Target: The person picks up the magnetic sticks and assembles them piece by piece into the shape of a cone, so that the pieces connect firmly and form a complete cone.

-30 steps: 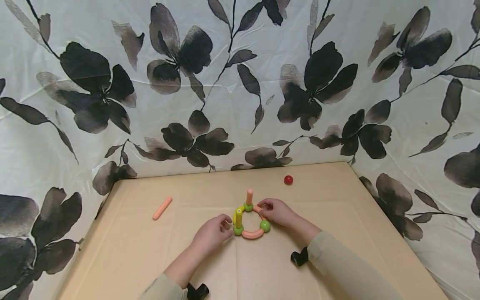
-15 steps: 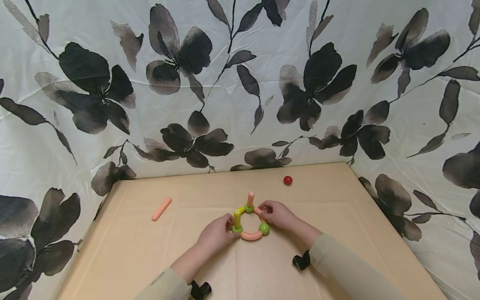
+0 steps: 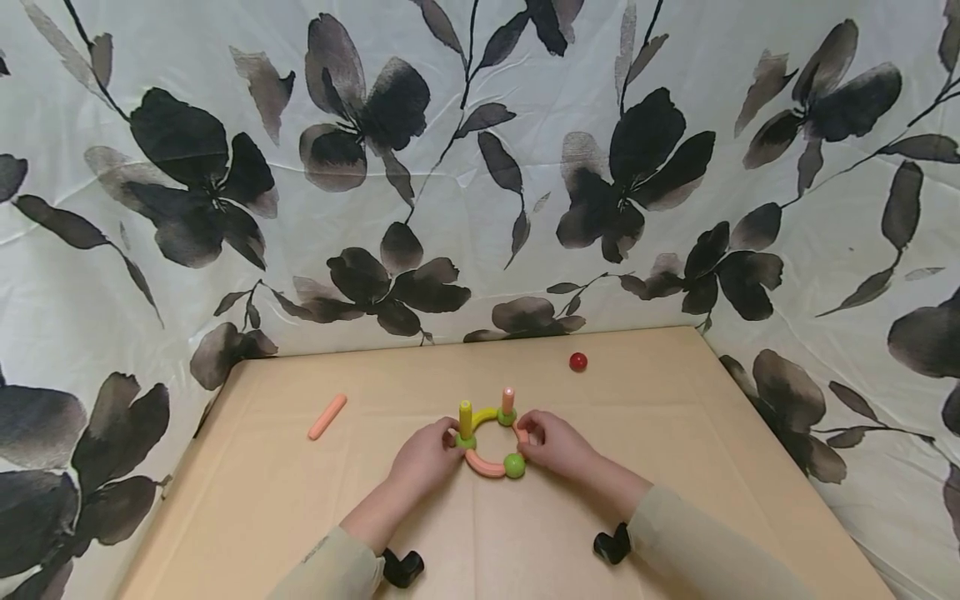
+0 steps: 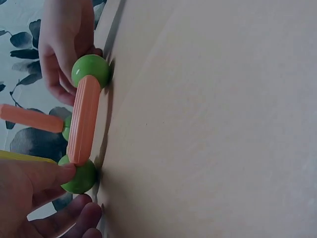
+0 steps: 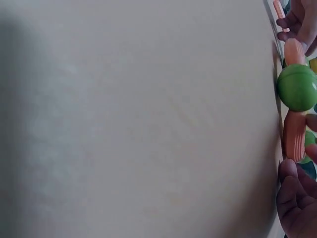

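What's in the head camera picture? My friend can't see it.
A person's left hand and right hand hold a green, pink and yellow toy ring with two upright sticks; a loose pink stick and red ball lie on the tan table.

Head looks forward and down — close wrist views share the ring (image 3: 486,466).

Worn items, head view: left sleeve (image 3: 330,571) pale khaki-beige, smooth cloth, with a thin dark mark along its upper edge near the cuff (too small to make out). Right sleeve (image 3: 705,546) same pale khaki-beige, faint creasing by the cuff. Left wrist camera (image 3: 403,570) black, compact, rounded, with lobed outline. Right wrist camera (image 3: 612,545) likewise black and lobed. Left hand (image 3: 426,458) and right hand (image 3: 559,446) both bare.
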`<state>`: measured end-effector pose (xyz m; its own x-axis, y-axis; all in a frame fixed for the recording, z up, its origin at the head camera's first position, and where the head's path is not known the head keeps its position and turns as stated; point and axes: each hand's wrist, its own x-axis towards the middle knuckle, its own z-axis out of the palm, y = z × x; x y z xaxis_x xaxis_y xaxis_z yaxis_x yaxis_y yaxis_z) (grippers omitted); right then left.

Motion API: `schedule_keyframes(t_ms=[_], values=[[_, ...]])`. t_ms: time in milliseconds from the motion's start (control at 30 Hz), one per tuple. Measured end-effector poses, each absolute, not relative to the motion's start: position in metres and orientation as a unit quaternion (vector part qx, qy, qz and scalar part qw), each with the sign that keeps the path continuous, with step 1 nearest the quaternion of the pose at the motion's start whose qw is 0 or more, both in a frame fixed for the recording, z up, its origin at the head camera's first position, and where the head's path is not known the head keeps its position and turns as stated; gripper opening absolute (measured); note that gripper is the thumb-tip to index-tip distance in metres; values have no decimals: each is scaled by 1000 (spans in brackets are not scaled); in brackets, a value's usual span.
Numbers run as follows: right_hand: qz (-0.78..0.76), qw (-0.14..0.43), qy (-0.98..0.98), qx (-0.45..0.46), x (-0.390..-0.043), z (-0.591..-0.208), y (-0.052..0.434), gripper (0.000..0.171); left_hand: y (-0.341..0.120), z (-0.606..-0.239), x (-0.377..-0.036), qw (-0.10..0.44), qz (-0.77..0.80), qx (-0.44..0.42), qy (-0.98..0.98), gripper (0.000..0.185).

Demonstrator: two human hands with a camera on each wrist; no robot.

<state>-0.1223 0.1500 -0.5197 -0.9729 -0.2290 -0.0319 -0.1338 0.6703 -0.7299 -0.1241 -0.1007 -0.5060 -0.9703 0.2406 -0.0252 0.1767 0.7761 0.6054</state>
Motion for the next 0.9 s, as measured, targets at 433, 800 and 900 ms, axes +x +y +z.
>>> schedule_keyframes(t_ms=[433, 800, 900], values=[[-366, 25, 920, -135, -109, -524, 141, 35, -111, -507, -146, 35, 336, 104, 935, 32], [-347, 11, 932, -104, -111, -524, 131, 37, -111, -509, -164, 37, 343, 100, 933, 29], [-352, 9, 930, -109, -111, -524, 132, 36, -112, -508, -164, 36, 342, 100, 934, 28]])
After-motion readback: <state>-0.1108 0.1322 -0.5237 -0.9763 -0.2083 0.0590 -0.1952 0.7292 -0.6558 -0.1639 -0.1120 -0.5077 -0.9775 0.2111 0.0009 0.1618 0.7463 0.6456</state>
